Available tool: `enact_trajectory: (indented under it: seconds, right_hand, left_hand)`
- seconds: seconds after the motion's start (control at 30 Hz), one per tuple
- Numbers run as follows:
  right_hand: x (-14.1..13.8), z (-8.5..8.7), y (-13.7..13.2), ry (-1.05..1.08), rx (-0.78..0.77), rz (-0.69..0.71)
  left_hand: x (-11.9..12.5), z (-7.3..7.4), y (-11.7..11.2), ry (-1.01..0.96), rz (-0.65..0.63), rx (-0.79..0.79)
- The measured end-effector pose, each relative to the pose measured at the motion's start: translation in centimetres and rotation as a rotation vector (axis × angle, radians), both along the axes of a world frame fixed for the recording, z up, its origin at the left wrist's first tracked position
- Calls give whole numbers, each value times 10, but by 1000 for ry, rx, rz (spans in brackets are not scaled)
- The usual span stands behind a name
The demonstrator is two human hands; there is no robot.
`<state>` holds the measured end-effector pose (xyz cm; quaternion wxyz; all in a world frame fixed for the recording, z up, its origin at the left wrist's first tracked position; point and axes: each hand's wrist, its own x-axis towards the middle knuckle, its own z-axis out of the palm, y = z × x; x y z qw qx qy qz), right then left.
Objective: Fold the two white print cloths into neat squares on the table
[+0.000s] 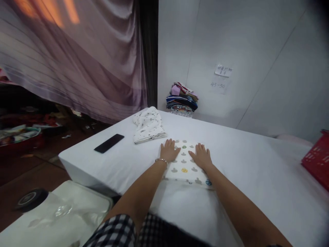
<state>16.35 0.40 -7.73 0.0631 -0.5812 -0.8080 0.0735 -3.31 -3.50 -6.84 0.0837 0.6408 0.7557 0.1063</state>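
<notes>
A folded white cloth [184, 161] printed with grey, yellow, green and blue shapes lies flat on the white table [246, 154] in front of me. My left hand [169, 151] rests palm down on its left edge, fingers stretched out, with a bracelet at the wrist. On the opposite edge lies my right hand [202, 156], also flat with the fingers extended. Just beyond my left hand sits a white cloth with small dark prints [149, 125], partly folded and rumpled at the top. A flat black rectangular object like a phone [109, 143] lies farther left.
A stack of folded clothes [182, 97] stands at the table's far side by the grey wall [239, 41]. To the right is a red plastic basket [317, 159]. A mauve curtain [102, 51] hangs at left. A pale padded surface [69, 209] sits low at left.
</notes>
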Motion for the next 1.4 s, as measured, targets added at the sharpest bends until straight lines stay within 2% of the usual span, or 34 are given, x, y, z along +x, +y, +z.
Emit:
enact_trajectory:
  seconds: [0.2,0.4,0.47,0.57,0.63,0.73,0.8,0.9,1.0,1.17,1.27,1.4]
  right_hand:
    - [-12,14,10,-33,39,33]
    - [-11,-2,26,37,16,36]
    - [-11,-2,28,120,-4,40]
    - [-7,9,30,459,-105,-10]
    - [6,21,30,683,-151,-77]
    - [41,33,20,841,-122,-209]
    - [67,33,7,925,-123,-286]
    - [93,24,-18,1020,-160,-359]
    - [99,12,-34,1082,-201,-390]
    - [87,-2,-41,1120,-279,-351]
    - [85,-6,-43,1134,-304,-337]
    - [89,-7,-47,1184,-383,-303]
  left_hand:
    - [1,-6,-1,45,-2,70]
    - [0,-5,0,5,-11,54]
    - [0,-5,0,0,-7,59]
    - [1,-5,0,-4,1,62]
    - [1,-4,0,-7,0,53]
    - [-2,0,1,-9,-8,46]
    - [-5,4,3,-29,-13,18]
    - [-4,11,4,-79,0,-21]
    - [13,18,-4,-78,-54,17]
    - [68,32,-27,-80,-267,133]
    - [98,39,-29,-159,-257,78]
    - [126,42,-16,-197,-220,-25]
